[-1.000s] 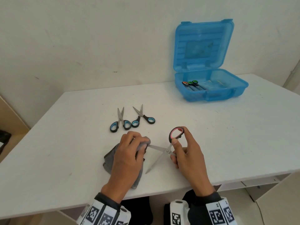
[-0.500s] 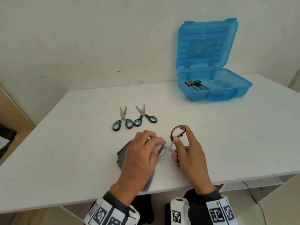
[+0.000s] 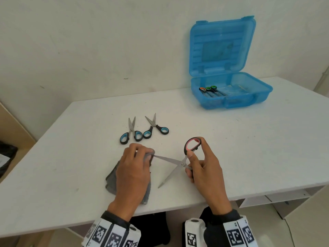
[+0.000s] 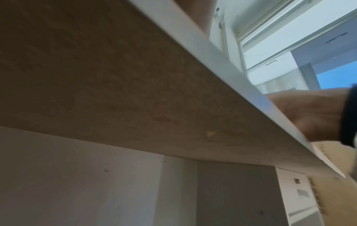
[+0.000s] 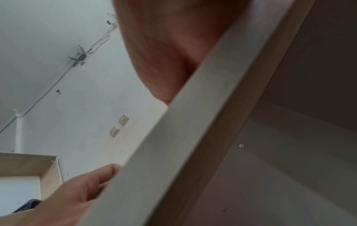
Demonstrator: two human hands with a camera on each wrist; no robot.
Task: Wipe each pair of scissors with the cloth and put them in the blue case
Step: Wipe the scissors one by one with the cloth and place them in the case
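Observation:
In the head view my right hand (image 3: pixel 199 163) grips the red-handled scissors (image 3: pixel 175 163) by their handles, blades spread apart. My left hand (image 3: pixel 137 161) pinches the grey cloth (image 3: pixel 114 180) around the tip of the upper blade. The lower blade points down toward the table's front edge. Two blue-handled scissors (image 3: pixel 131 132) (image 3: pixel 155 129) lie side by side on the white table (image 3: pixel 249 148) just beyond my hands. The blue case (image 3: pixel 231 97) stands open at the back right, with scissors (image 3: pixel 210 90) inside at its left end. Both wrist views look up from under the table edge and show no fingers at work.
A wall runs close behind the table. A dark bag (image 3: pixel 7 157) sits on the floor at the far left. The table's front edge (image 3: pixel 178 205) lies right under my wrists, with a shelf (image 3: pixel 276 198) below it to the right.
My left hand slid the cloth inward to the scissors' pivot, then back out along the upper blade to its tip. The blades stayed spread. My right hand kept its grip.

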